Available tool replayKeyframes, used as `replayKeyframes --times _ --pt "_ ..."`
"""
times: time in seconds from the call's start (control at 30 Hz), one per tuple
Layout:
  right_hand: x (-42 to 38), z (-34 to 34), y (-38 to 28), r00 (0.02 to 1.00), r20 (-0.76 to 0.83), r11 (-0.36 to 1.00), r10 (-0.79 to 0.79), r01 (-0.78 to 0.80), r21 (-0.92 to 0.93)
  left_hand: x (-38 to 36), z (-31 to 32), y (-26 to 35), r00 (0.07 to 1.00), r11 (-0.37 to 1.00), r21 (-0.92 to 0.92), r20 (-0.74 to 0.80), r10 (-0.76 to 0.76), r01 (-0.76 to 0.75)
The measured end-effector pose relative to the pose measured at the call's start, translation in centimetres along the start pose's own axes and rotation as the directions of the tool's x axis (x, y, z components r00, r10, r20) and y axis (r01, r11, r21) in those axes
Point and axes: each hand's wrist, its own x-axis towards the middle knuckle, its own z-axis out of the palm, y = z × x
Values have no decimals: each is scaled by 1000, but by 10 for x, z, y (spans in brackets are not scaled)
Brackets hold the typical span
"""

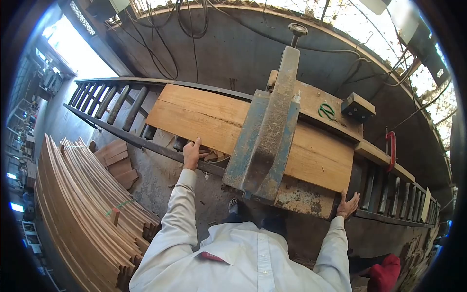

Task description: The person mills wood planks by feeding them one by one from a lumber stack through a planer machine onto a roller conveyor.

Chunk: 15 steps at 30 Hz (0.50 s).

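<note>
A wide wooden board (194, 114) lies under the arm of a blue and rusty machine (265, 146), showing on both sides of it. My left hand (192, 154) is at the board's near edge, left of the machine, with a finger pointing up over the edge and the others curled; what they grip, if anything, is hidden. My right hand (348, 204) rests at the board's near right corner, its fingers apart. The machine's arm hides the middle of the board.
Roller conveyors (132, 108) extend left and right. Stacked long planks (82, 209) stand at the lower left. Behind the board are green-handled scissors (326, 112), a switch box (358, 107) and a red clamp (391, 151). Cables hang along the back wall.
</note>
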Motion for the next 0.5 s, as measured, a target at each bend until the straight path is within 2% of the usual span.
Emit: replayKeyframes --times 0.17,0.27,0.5 --pt "-1 -1 1 1000 -17 1000 -9 10 26 -4 1 2 1000 999 31 1 9 -9" --pt "-2 -1 0 1000 -15 1000 -8 9 27 -6 2 2 997 992 109 -8 72 -70" --pt "-11 -2 4 1000 -9 999 -13 14 40 -8 0 3 999 988 149 -20 45 -41"
